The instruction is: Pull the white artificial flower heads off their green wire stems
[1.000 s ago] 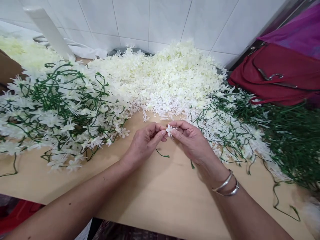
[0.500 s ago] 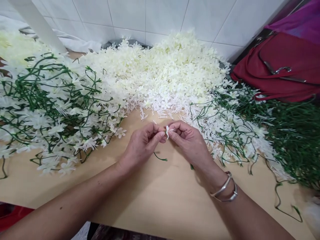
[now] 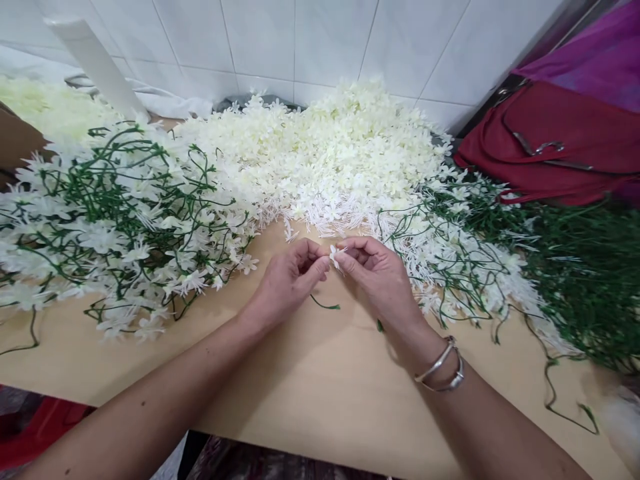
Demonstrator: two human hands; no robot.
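Near the middle of the table (image 3: 320, 393), my left hand (image 3: 293, 277) and my right hand (image 3: 377, 273) meet fingertip to fingertip. A small white flower (image 3: 334, 256) sits between them, pinched by my right thumb and fingers. The left thumb and forefinger are pressed together right beside it, closed on a part too small to make out. A green stem (image 3: 326, 305) shows below the left fingers; its upper end is hidden. Another green stem tip (image 3: 380, 326) pokes out beside my right palm.
White flowers on green stems (image 3: 125, 227) spread at the left. Loose cream flowers (image 3: 350, 147) are heaped against the tiled wall (image 3: 330, 40). Green stems (image 3: 590, 273) and a red bag (image 3: 545, 140) lie at the right, and a white post (image 3: 100, 67) stands back left.
The view has shifted slightly. The white flower has turned between the fingertips and now shows its petals more openly. Both hands stay together in the same place.
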